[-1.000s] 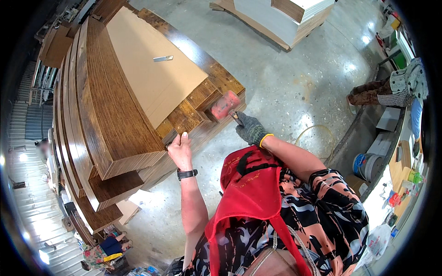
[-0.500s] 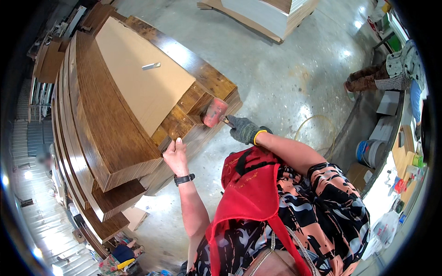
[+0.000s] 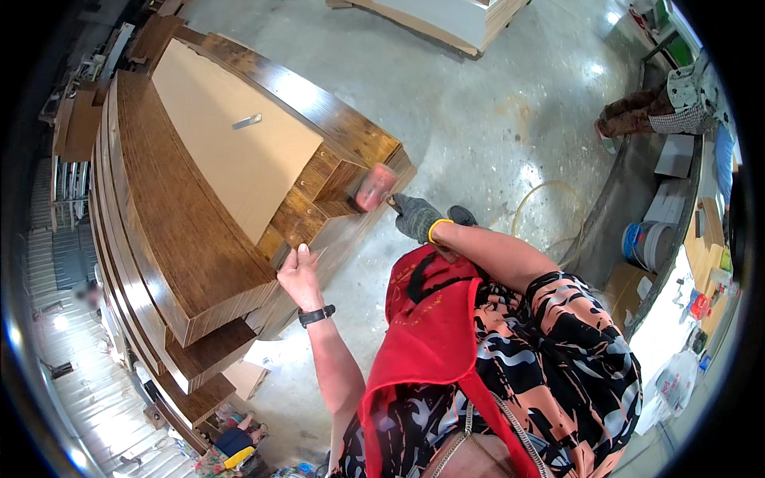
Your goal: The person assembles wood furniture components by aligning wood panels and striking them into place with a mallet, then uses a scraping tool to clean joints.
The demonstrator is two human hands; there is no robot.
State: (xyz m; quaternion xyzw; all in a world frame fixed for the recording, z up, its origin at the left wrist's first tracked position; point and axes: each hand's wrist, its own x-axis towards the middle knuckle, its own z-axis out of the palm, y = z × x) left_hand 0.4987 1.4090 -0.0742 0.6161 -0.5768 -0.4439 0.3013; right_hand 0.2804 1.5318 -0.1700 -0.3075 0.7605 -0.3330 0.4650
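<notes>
My right hand (image 3: 416, 219), in a grey knit glove with a yellow cuff, grips the short handle of a red mallet (image 3: 375, 187). The mallet's blurred head is at the end of a brown wood-grain panel stack (image 3: 351, 225), just below a raised board end (image 3: 328, 171); contact cannot be told. My bare left hand (image 3: 300, 279), with a black watch on the wrist, is closed at the stack's near left corner. Its thumb and forefinger meet the board edge, and what they pinch is partly hidden. A cardboard sheet (image 3: 231, 159) covers the middle, with a small metal blade-like piece (image 3: 247, 121) on it.
Long dark brown boards (image 3: 171, 215) lie stacked on the left. Another panel pile (image 3: 446, 24) stands at the far side. On the right, a person in brown trousers (image 3: 641, 115) stands by a workbench (image 3: 661, 334), with a white bucket (image 3: 653, 243) beneath. A thin hose (image 3: 522, 209) loops on the floor.
The view has shifted slightly, so the stack appears a little further left. My right hand still holds the mallet, its head now blurred near the board end. My left hand stays at the corner.
</notes>
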